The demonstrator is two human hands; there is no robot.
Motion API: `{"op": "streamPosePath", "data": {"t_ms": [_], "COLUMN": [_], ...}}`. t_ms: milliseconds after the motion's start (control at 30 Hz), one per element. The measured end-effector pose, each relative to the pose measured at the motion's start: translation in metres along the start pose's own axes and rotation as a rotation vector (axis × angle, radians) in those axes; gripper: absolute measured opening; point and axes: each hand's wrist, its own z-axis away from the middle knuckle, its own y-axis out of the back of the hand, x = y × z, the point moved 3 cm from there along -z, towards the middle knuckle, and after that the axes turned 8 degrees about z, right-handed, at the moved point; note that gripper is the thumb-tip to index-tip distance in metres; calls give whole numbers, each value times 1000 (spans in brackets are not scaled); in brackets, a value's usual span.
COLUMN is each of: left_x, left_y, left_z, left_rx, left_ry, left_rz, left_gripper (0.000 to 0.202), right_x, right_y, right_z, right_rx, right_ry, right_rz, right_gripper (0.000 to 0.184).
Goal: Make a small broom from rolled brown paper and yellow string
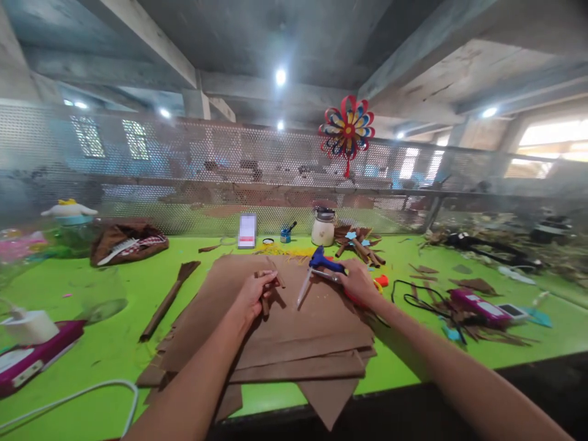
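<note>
My left hand [253, 295] is closed on small pieces of brown paper [265, 306], one of them rolled; a thin strip sticks up past the fingertips. My right hand [357, 283] is closed round scissors, whose silver blades [327, 276] point left and whose red-orange handles are partly hidden by the hand. Right at its fingers is a blue glue gun [321, 260], with a whitish glue stick [304, 290] slanting down over the paper. Beneath both hands lies a stack of brown paper sheets [294, 343].
A brown paper bundle with a frayed end [169, 300] lies left of the stack. Behind stand a phone [247, 231], a small blue jar [285, 235] and a lidded jar [323, 228]. Rolled brown pieces [365, 250], a black cable [420, 300] and a magenta power strip [480, 306] lie right.
</note>
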Motion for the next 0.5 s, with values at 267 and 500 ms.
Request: {"op": "streamPosePath", "data": {"t_ms": [267, 500], "left_x": [2, -2], "left_y": [-2, -2], "left_z": [0, 0], "left_rx": [48, 30], "left_ry": [-25, 1], "left_rz": [37, 73], "left_gripper": [10, 9], "right_x": [13, -11], "right_y": [2, -20], "right_z": [-10, 33], "right_rx": [-42, -85], "right_ry": [-146, -98], "right_rz": [95, 208], "right_gripper": [29, 31]}}
